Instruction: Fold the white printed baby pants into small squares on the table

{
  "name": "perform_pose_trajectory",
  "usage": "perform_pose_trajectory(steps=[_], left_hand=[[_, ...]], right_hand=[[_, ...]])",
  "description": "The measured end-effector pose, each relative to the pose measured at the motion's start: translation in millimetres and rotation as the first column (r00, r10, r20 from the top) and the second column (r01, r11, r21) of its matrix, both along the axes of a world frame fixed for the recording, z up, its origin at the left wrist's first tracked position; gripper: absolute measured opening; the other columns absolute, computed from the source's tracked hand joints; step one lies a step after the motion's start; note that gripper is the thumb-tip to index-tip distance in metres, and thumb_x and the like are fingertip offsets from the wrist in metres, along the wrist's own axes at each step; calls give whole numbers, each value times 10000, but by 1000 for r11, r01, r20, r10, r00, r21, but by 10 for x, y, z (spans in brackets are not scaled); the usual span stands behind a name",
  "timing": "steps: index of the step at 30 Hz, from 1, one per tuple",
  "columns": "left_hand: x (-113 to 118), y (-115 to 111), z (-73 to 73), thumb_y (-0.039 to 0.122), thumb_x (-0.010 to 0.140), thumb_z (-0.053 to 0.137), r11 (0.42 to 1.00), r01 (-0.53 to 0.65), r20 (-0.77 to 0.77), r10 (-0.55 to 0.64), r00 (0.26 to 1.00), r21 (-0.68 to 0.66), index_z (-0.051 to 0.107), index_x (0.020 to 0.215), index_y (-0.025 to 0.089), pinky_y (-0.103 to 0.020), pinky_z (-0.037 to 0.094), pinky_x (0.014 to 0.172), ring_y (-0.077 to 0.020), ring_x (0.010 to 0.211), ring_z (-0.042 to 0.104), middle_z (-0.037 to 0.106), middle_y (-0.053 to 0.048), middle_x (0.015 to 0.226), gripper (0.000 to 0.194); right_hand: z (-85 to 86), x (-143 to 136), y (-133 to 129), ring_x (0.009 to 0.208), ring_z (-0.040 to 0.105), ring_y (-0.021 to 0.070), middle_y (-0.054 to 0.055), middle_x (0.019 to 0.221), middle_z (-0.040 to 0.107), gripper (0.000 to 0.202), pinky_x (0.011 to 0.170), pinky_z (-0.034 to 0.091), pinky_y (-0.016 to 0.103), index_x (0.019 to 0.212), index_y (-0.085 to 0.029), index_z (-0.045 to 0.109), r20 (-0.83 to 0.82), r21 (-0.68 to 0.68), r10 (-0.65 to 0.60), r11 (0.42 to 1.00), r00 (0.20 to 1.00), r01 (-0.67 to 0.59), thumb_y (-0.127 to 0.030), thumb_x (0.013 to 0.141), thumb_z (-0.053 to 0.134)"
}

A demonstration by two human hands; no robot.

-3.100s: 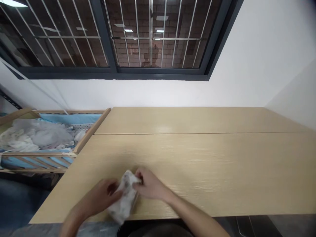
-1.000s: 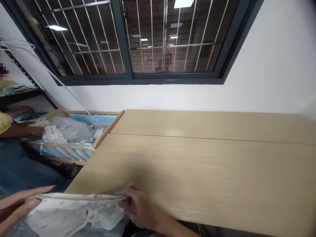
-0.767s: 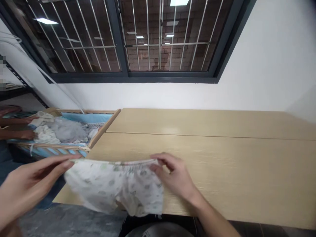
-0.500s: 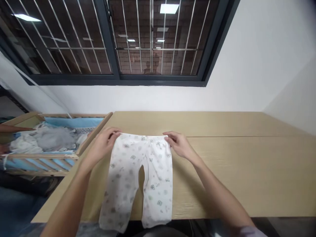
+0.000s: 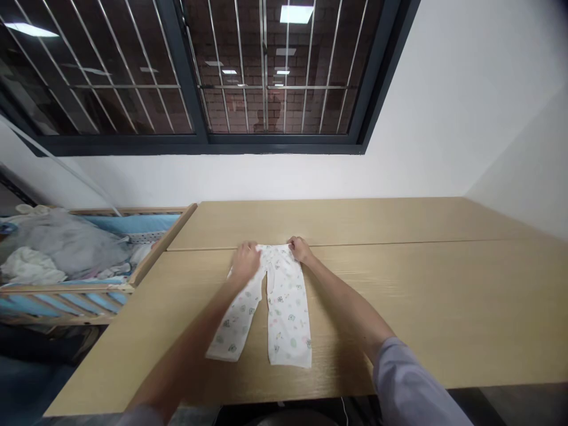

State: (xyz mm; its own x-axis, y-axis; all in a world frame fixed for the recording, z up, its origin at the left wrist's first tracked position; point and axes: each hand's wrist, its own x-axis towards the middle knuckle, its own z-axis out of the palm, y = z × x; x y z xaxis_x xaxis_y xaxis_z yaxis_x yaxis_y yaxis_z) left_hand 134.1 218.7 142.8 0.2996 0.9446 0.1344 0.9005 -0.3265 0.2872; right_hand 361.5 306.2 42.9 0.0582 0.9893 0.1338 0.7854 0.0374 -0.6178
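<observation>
Small white trousers point(image 5: 287, 313) with a green and pink print lie on the wooden table point(image 5: 421, 296), waistband towards the window and both legs pointing at me. My left hand point(image 5: 247, 260) is closed over the left part of the waistband, hiding that corner. At the right corner of the waistband, my right hand point(image 5: 300, 248) pinches the fabric between thumb and fingers. The two trouser legs are spread a little apart, with table showing between them.
Left of the table stands a wooden cot point(image 5: 164, 242) with blue lining, holding a heap of grey and white cloths point(image 5: 75, 242). Behind the table are a white wall and a dark-framed barred window point(image 5: 284, 141).
The trousers have moved forward, away from me, and now lie within the table edge. My left hand has moved right, closer to my right hand. The other person's arm over the cot is gone.
</observation>
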Motion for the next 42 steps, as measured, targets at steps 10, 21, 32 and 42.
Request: perform_pose_trajectory(steps=[10,21,32,42], left_hand=[[619,-1768,-741,486,914,494,883,355,-112,-404,908,-308,749,923,172,-467,508,697,-351,823,708,749,-175,865,404],[506,-1607,-612,358,859,545,895,288,-50,-323,945,-341,731,831,175,-423,486,772,-298,839,693,747,-118,845,262],[-944,-1662,-350,442,925,395,922,-33,444,217,869,-386,494,618,229,-284,371,580,-167,593,565,588,3,588,387],[-1481,-1547,-495,301,981,372,923,-382,-118,375,919,-39,631,879,187,-392,473,742,-305,861,693,746,-117,890,300]], right_hand=[[-82,108,178,920,632,209,97,963,699,153,743,438,236,921,-156,675,104,-113,-29,993,994,41,-224,786,660],[435,-387,429,805,659,210,94,844,715,180,627,413,234,889,-149,693,90,-184,-27,982,996,44,-198,717,679],[599,-1270,568,694,683,199,78,721,714,84,572,434,239,803,-170,703,31,-201,26,979,999,-19,-190,753,638],[567,-1888,267,962,688,293,208,1037,706,271,822,505,370,1113,-102,637,113,-106,104,990,988,-92,-255,949,485]])
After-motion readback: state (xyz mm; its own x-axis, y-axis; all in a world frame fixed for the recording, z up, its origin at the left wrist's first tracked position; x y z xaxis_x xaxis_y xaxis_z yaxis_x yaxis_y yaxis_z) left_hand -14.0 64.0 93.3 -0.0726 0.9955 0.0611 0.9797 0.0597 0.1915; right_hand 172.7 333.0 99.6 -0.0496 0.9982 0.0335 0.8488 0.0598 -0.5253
